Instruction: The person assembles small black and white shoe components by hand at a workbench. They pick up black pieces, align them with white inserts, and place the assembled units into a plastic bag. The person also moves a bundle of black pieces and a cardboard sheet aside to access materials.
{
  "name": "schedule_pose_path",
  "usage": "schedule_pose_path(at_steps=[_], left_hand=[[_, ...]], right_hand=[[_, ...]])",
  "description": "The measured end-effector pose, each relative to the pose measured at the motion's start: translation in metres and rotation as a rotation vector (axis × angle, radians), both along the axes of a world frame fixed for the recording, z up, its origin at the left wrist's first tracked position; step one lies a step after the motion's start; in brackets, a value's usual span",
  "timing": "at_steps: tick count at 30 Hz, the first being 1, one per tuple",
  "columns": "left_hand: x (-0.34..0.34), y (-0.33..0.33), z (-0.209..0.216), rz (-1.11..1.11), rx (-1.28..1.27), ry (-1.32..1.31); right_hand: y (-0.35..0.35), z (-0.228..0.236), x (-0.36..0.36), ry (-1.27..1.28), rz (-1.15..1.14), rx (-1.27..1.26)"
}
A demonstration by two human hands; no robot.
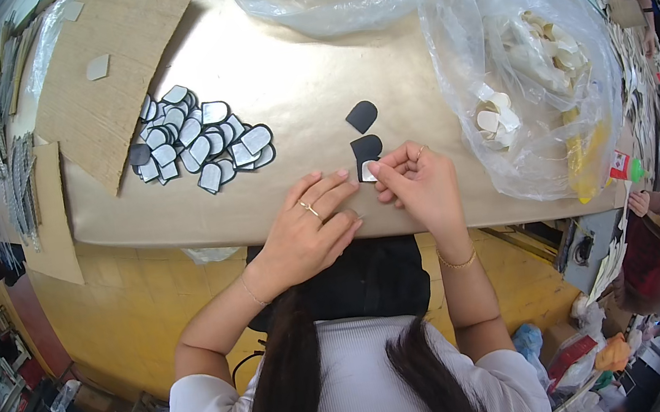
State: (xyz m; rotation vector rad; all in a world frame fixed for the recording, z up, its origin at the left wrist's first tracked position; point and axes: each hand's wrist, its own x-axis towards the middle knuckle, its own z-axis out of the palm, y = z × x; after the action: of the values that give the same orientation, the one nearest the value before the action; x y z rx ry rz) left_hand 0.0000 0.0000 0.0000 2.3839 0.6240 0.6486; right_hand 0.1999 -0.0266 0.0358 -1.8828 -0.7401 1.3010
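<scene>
My right hand (pixel 423 188) is closed in a pinch, thumb and forefinger on a small white patch (pixel 367 170) that lies over a black piece at the table's near side. Directly beyond it lies a bare black rounded piece (pixel 366 148), and a second black rounded piece (pixel 363 117) is a little farther off. My left hand (pixel 312 227) rests on the table edge with its fingers apart, holding nothing, its fingertips close to the patch. To the left is a heap of black pieces with silvery-white faces (pixel 208 144).
A clear plastic bag (pixel 464 135) with white patches (pixel 497 114) stands at the right. Another plastic bag (pixel 335 13) sits at the far side. Cardboard sheets (pixel 102 78) cover the table's left end. A person's hand (pixel 639 202) shows beyond the right end.
</scene>
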Motion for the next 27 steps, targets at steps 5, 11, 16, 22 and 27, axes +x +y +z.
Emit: schedule_pose_path(at_steps=[5, 11, 16, 22, 27], left_hand=[[0.002, 0.000, 0.001, -0.004, 0.013, -0.006], [0.003, 0.002, 0.002, -0.025, 0.059, 0.033], [0.004, 0.002, 0.002, -0.030, 0.078, 0.070], [0.005, 0.005, 0.001, -0.058, 0.108, 0.095], [0.011, 0.014, 0.002, -0.145, 0.172, 0.121]], right_hand=[[0.004, 0.002, 0.002, -0.018, 0.037, -0.069], [0.004, 0.001, 0.000, -0.023, 0.035, -0.056], [0.003, -0.006, -0.001, -0.042, 0.036, -0.020], [0.001, -0.014, -0.006, -0.137, 0.073, 0.058], [-0.009, -0.012, -0.003, -0.785, 0.290, 0.107]])
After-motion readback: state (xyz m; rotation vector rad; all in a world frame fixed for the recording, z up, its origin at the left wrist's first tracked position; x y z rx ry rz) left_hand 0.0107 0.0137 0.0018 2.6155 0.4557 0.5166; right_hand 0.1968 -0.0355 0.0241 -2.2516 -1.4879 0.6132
